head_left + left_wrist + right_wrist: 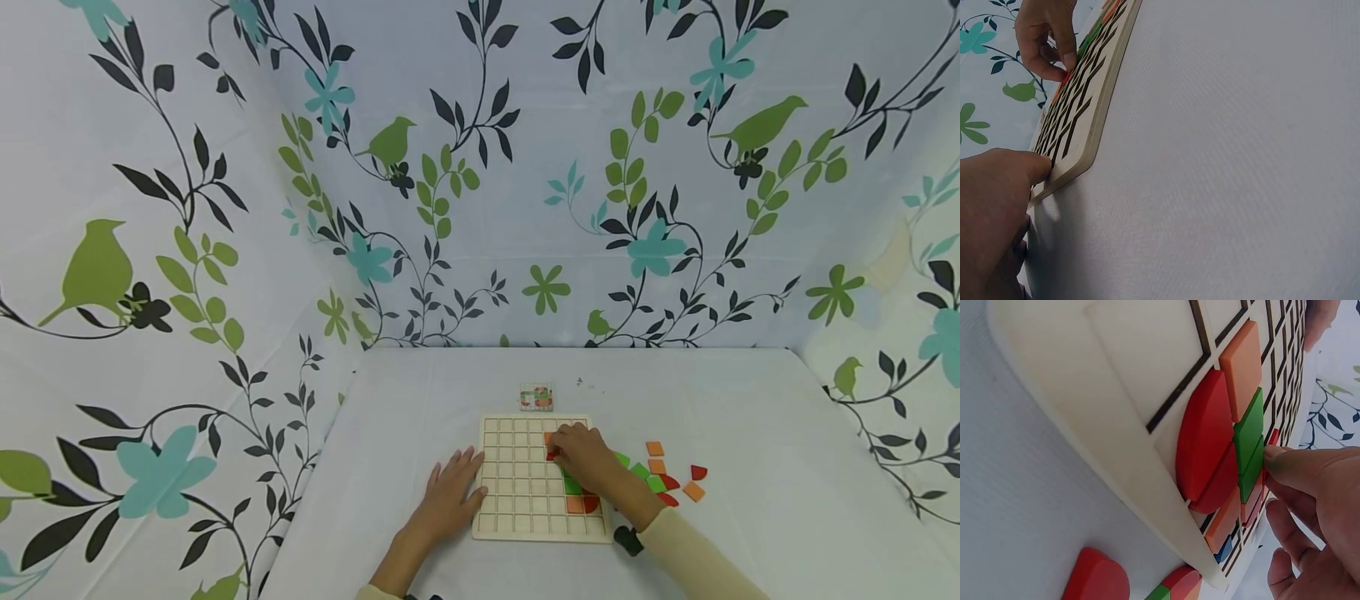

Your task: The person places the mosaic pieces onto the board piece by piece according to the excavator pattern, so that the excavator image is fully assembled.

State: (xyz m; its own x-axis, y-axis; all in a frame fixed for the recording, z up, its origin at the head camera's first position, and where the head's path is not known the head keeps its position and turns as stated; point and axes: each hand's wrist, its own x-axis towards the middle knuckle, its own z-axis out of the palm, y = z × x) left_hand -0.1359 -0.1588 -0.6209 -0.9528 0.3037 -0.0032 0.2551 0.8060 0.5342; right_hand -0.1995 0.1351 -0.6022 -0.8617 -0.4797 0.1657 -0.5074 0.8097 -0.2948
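A pale wooden grid board (517, 487) lies on the white table. My left hand (447, 492) rests along the board's left edge with fingers spread; in the left wrist view its thumb touches the board's corner. My right hand (588, 462) is over the right part of the grid, pinching a red piece (1274, 435) between thumb and fingers at the board's surface. Beside it in the grid, the right wrist view shows a red rounded piece (1204, 434), an orange square (1243, 362), green pieces (1249, 428) and a blue one (1224, 549). The hand partly hides these in the head view.
Loose pieces lie right of the board, among them an orange square (655, 448), a green square (656, 484) and a red quarter-round piece (698, 472). A small patterned card (536, 397) lies beyond the board's far edge. Patterned cloth (480, 250) hangs behind the table.
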